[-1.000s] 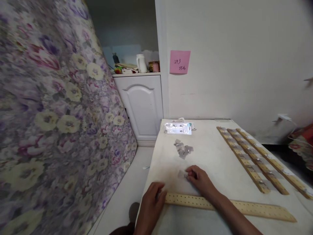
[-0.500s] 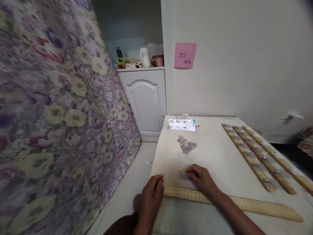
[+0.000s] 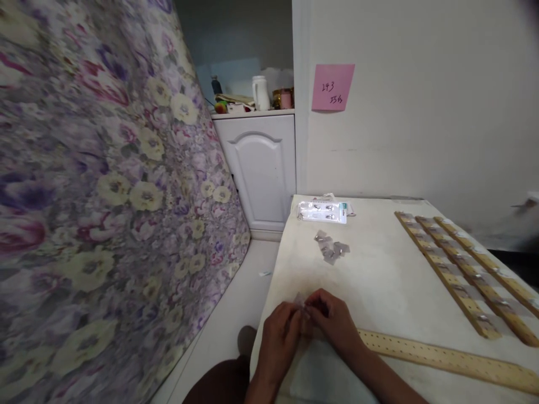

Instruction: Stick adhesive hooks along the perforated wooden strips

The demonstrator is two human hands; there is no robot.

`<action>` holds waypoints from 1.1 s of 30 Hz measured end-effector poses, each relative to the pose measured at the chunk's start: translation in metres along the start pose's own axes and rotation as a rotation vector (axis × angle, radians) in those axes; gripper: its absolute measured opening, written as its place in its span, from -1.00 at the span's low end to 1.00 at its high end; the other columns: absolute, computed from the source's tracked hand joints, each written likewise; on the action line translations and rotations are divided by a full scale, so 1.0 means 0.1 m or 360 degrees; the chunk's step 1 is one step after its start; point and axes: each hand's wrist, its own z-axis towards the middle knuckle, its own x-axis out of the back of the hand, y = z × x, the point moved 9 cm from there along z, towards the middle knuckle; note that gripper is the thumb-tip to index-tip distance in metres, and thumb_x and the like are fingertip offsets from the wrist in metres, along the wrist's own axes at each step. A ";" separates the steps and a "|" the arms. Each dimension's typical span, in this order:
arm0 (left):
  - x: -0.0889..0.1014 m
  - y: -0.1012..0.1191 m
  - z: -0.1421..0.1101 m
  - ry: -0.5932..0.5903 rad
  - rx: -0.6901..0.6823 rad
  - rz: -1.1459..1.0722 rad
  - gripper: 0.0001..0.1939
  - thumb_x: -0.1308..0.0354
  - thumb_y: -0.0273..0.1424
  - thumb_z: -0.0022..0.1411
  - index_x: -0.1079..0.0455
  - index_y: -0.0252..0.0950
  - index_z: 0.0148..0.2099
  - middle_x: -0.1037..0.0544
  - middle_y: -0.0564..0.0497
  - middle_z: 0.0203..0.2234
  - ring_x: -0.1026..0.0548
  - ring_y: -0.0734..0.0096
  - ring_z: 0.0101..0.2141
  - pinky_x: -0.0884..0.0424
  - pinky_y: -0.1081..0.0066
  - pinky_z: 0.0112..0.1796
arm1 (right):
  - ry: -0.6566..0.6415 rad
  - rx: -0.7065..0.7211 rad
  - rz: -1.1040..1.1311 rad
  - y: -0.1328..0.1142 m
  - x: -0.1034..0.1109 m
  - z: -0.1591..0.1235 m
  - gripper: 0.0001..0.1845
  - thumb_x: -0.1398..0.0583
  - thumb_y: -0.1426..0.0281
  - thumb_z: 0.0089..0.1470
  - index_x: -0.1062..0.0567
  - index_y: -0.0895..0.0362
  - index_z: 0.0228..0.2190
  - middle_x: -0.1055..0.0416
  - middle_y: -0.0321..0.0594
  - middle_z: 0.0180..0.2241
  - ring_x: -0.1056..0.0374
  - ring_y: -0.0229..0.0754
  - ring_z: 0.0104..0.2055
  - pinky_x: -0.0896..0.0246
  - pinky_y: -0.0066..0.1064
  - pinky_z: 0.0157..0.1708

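Both hands meet near the table's left edge around a small clear plastic bag (image 3: 299,299). My left hand (image 3: 281,331) pinches one side of it. My right hand (image 3: 330,315) grips the other side, its fingers closed at the fingertips. What the bag holds is too small to make out. Beneath my right forearm lies a long wooden strip (image 3: 438,357) with rows of holes; its left end is hidden by the hands. Farther back, several small clear bags (image 3: 331,248) with tiny shiny pieces lie in a loose pile.
A clear blister pack (image 3: 322,212) lies at the table's back edge. Three wooden strips (image 3: 448,275) with small bags across them lie along the right side. A floral curtain (image 3: 126,224) hangs at left; a white cabinet (image 3: 263,168) stands behind. A pink note (image 3: 333,87) is on the wall.
My right hand has moved left with the small bag and met my left hand, which now also pinches it. The view has shifted slightly left.
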 end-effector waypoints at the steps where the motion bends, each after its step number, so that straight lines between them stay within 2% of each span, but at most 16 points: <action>1: 0.01 -0.02 0.00 0.0014 0.0011 -0.0007 -0.73 0.09 -0.26 0.33 -0.38 -0.23 -0.30 -0.46 0.03 -0.42 -0.42 0.39 -0.35 -0.32 0.45 -0.31 | -0.0014 0.0010 -0.0021 -0.02 -0.02 -0.02 -0.95 -0.17 0.41 -0.06 -0.45 0.12 -0.48 -0.41 -0.29 -0.52 -0.32 -0.20 -0.43 -0.20 -0.43 -0.42; 5: 0.03 -0.10 -0.01 0.0076 0.0031 0.0058 -0.69 0.11 -0.27 0.33 -0.32 -0.25 -0.40 -0.40 0.07 -0.51 -0.37 0.43 -0.43 -0.25 0.48 -0.40 | -0.0138 0.0051 -0.0032 -0.10 -0.05 -0.08 -0.91 -0.22 0.40 -0.08 -0.46 0.11 -0.42 -0.43 -0.31 -0.49 -0.30 -0.25 -0.47 -0.18 -0.45 -0.45; 10: 0.07 -0.16 -0.01 0.0129 0.0053 0.0185 -0.66 0.11 -0.24 0.33 -0.18 -0.24 -0.49 -0.32 0.11 -0.57 -0.32 0.45 -0.48 -0.16 0.48 -0.45 | -0.0061 0.0020 -0.0043 -0.05 0.11 0.02 -0.78 -0.21 0.29 -0.03 -0.47 0.13 -0.31 -0.43 -0.28 -0.45 -0.27 -0.26 -0.48 -0.18 -0.45 -0.45; 12: 0.06 -0.17 -0.01 0.0113 0.0036 0.0202 -0.65 0.12 -0.22 0.32 -0.16 -0.24 -0.50 -0.32 0.10 -0.56 -0.32 0.44 -0.46 -0.16 0.48 -0.45 | -0.0169 0.0026 0.0006 -0.03 0.07 0.10 -0.77 -0.23 0.30 -0.05 -0.49 0.13 -0.31 -0.43 -0.28 -0.46 -0.29 -0.25 -0.45 -0.19 -0.45 -0.44; 15: 0.05 -0.18 0.00 0.0087 0.0040 0.0201 -0.63 0.12 -0.20 0.31 -0.15 -0.23 -0.50 -0.31 0.09 -0.55 -0.32 0.42 -0.45 -0.16 0.47 -0.45 | -0.0358 0.0055 0.0099 -0.02 -0.07 0.18 -0.86 -0.22 0.33 -0.06 -0.51 0.15 -0.43 -0.41 -0.31 -0.52 -0.28 -0.25 -0.45 -0.17 -0.47 -0.45; 18: 0.03 -0.22 0.00 0.0077 0.0089 0.0197 -0.61 0.13 -0.17 0.31 -0.13 -0.23 -0.52 -0.27 0.10 -0.59 -0.31 0.43 -0.47 -0.15 0.47 -0.46 | -0.0447 0.0060 0.0125 0.02 -0.17 0.22 -0.89 -0.21 0.37 -0.07 -0.47 0.16 -0.53 -0.38 -0.34 -0.58 -0.25 -0.29 -0.49 -0.13 -0.49 -0.48; 23: 0.02 -0.25 0.00 0.0074 0.0108 0.0218 -0.60 0.13 -0.19 0.32 -0.17 -0.24 -0.53 -0.30 0.11 -0.59 -0.32 0.43 -0.47 -0.19 0.47 -0.44 | -0.0574 0.0036 0.0178 0.13 -0.25 0.23 -0.94 -0.22 0.42 -0.12 -0.46 0.15 -0.54 -0.36 -0.38 -0.60 -0.22 -0.31 -0.52 -0.09 -0.50 -0.50; 25: 0.06 -0.26 0.01 0.0112 0.0109 0.0160 -0.62 0.15 -0.21 0.33 -0.27 -0.24 -0.47 -0.38 0.07 -0.53 -0.37 0.41 -0.43 -0.25 0.45 -0.39 | -0.0566 0.0008 0.0273 0.18 -0.25 0.24 -0.93 -0.22 0.41 -0.12 -0.44 0.16 -0.55 -0.34 -0.39 -0.62 -0.20 -0.33 -0.54 -0.07 -0.50 -0.51; 27: 0.15 -0.30 0.00 0.0189 0.0136 0.0068 -0.65 0.16 -0.23 0.34 -0.37 -0.25 -0.32 -0.47 0.03 -0.43 -0.42 0.37 -0.36 -0.31 0.43 -0.31 | -0.0551 -0.0065 0.0392 0.25 -0.24 0.26 -0.91 -0.22 0.40 -0.11 -0.43 0.16 -0.55 -0.30 -0.42 -0.64 -0.16 -0.35 -0.59 -0.04 -0.52 -0.55; 29: 0.24 -0.36 -0.03 0.0283 0.0182 0.0022 -0.69 0.14 -0.24 0.33 -0.40 -0.24 -0.19 -0.51 0.00 -0.34 -0.46 0.34 -0.29 -0.35 0.40 -0.25 | -0.0578 -0.0139 0.0465 0.32 -0.26 0.26 -0.91 -0.22 0.40 -0.12 -0.42 0.17 -0.54 -0.28 -0.43 -0.66 -0.14 -0.37 -0.61 -0.02 -0.52 -0.58; 33: 0.29 -0.43 -0.16 0.0367 0.0221 0.0045 -0.74 0.06 -0.27 0.29 -0.40 -0.23 -0.14 -0.54 0.00 -0.28 -0.49 0.31 -0.22 -0.38 0.37 -0.18 | -0.0624 -0.0145 0.0400 0.35 -0.31 0.25 -0.94 -0.21 0.42 -0.15 -0.41 0.16 -0.56 -0.30 -0.41 -0.66 -0.16 -0.35 -0.60 -0.03 -0.52 -0.56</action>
